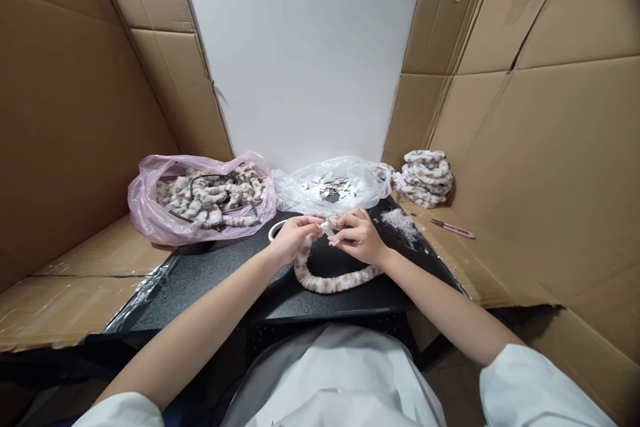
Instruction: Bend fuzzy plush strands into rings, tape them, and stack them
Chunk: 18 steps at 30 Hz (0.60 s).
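A fluffy white and brown ring (333,282) lies on the black table near its front edge, its upper ends between my hands. My left hand (296,237) pinches the ring's end at the upper left. In the fingers of my right hand (361,237) is a small white tag (329,232), held against the ring where its ends meet. Just behind my left hand, part of a white round roll (273,230) shows. The fingers hide the exact join.
A pink bag (145,213) of fluffy pieces stands at the left. Behind my hands lies a clear bag (371,177) with small metallic and white pieces. To the right are stacked fluffy rings (427,179), loose fluff (401,223) and pink snips (454,229). Cardboard walls (565,167) flank the table (215,287).
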{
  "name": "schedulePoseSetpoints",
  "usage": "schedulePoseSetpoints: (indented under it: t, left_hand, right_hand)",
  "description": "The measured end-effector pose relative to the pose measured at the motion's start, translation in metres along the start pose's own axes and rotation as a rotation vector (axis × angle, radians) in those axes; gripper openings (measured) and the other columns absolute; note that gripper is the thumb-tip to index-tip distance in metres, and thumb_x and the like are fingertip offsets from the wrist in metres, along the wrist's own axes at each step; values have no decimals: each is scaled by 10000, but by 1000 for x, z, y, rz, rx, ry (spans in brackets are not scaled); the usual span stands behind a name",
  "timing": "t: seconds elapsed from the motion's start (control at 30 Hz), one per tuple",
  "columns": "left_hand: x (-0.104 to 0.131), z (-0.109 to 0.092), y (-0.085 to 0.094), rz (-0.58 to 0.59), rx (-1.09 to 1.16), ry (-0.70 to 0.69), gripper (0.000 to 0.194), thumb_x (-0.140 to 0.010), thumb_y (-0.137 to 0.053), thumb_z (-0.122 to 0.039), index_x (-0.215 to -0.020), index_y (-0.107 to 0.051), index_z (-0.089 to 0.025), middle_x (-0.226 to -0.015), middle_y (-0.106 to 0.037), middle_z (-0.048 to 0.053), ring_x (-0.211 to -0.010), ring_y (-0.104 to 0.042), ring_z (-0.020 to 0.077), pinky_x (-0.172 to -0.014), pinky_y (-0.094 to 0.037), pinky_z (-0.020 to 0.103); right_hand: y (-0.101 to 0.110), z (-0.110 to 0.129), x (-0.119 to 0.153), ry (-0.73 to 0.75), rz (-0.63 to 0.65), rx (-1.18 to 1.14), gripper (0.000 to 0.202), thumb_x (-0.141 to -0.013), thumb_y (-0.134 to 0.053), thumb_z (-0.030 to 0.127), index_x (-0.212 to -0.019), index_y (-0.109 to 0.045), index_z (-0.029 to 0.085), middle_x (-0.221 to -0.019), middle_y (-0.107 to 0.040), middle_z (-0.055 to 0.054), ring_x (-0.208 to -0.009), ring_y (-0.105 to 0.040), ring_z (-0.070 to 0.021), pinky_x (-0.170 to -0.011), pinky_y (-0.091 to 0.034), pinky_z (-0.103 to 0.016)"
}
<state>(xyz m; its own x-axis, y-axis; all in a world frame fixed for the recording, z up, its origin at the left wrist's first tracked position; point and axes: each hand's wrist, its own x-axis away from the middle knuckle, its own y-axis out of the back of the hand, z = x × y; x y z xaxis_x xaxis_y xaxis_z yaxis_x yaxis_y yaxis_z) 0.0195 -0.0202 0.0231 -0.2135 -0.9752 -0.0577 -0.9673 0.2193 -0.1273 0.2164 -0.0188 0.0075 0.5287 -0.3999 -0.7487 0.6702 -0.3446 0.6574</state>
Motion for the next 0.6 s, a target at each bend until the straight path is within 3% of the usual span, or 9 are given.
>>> schedulePoseSetpoints:
  t: [0.17, 0.6]
  left_hand:
    - [1, -1, 0, -6, 40, 70, 224, -526, -741, -225, -721, -709, -118, -565, -603, 11, -512, -511, 89, -518, -412, 228]
    - [2, 11, -5, 36, 37, 97, 209, -479, -774, -199, -662, -707, -123, -532, -590, 2, -485, -472, 72, -493, -357, 210]
  right_hand:
    - [-6, -2, 4, -12, -3, 11, 132, -787, -714, 287, -665, -729, 237, -739, -574, -11, -800, -484, -165, -811, -330, -338]
    - [-15, -6, 7, -125, 62, 70, 153, -758, -743, 313, -642, -722, 215, -709, -552, -17, -783, -453, -172, -772, -301, -330]
